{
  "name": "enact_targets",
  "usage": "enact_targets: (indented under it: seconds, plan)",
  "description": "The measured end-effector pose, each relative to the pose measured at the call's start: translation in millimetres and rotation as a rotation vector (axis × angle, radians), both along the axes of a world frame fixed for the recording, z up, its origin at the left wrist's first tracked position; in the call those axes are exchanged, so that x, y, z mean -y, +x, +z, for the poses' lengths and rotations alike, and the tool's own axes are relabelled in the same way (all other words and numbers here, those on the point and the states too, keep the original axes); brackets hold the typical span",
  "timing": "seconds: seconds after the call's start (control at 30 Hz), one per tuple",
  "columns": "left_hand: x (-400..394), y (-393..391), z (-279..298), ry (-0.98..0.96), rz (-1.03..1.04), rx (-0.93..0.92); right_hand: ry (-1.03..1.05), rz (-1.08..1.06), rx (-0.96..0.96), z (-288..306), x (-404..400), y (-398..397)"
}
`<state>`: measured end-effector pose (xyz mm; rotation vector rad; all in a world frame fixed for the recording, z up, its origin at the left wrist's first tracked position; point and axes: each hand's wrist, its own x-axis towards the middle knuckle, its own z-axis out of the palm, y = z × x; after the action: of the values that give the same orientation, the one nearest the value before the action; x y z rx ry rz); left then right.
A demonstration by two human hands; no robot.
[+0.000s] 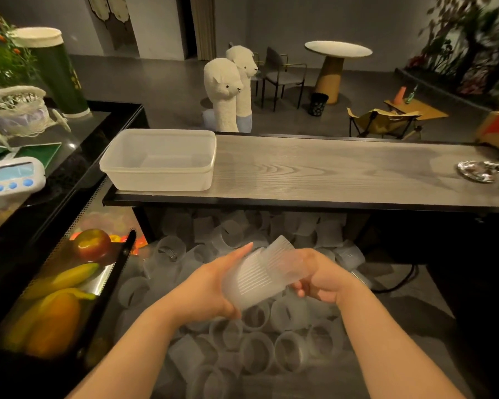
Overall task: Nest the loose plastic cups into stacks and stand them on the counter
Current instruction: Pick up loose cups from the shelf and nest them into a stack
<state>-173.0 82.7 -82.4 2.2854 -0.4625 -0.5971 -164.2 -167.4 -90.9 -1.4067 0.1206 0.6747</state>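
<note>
From the head view, your left hand (pixel 213 283) and right hand (pixel 320 279) meet over the pile of loose cups (pixel 257 347), well below the front edge of the counter (pixel 329 171). Between them you hold a short nested stack (pixel 264 272) lying tilted on its side. Your left hand cradles its wide end with the fingers laid along the ribbed wall, and your right hand wraps round the narrow end. How many cups are in it is hard to tell, since they are translucent and blurred.

The counter carries only a plastic tub (pixel 159 159) at its left end and a shiny metal piece (pixel 478 171) at its right. No stack stands there yet, so I judge the task barely begun, with dozens of cups left to nest.
</note>
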Motion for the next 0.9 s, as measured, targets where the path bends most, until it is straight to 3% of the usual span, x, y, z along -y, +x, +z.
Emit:
enact_targets:
  seconds: [0.23,0.4,0.47,0.53,0.6,0.63,0.8,0.9]
  plan:
    - [4.0,-1.0,2.0,-0.017,-0.027,-0.007,-0.081,-0.028,0.076,-2.4,11.9,-3.1]
    - [11.2,-0.8,3.9,-0.007,-0.047,0.033,-0.340,0.138,0.194,-17.7,-13.2,-3.7]
    - [9.3,1.7,4.1,0.018,-0.038,0.045,-0.344,0.061,0.210,-27.2,-18.2,-5.0]
    - [4.4,4.2,2.8,0.013,0.007,0.046,-0.356,-0.168,0.186,-39.0,-16.1,-3.5]
    - [-2.2,5.8,-0.2,0.016,0.051,0.055,-0.539,-0.318,0.153,-58.6,-11.5,-4.4]
    - [-5.4,6.8,-1.7,0.024,0.065,0.062,-0.657,-0.296,0.139,-68.4,-10.3,-8.8]
    - [-15.7,10.8,-7.9,0.062,0.096,0.057,-1.175,0.115,0.072,-110.0,-19.3,-34.6]
    - [-18.0,9.9,-10.5,0.072,0.072,0.048,-1.184,-0.050,0.049,-119.8,-21.5,-37.6]
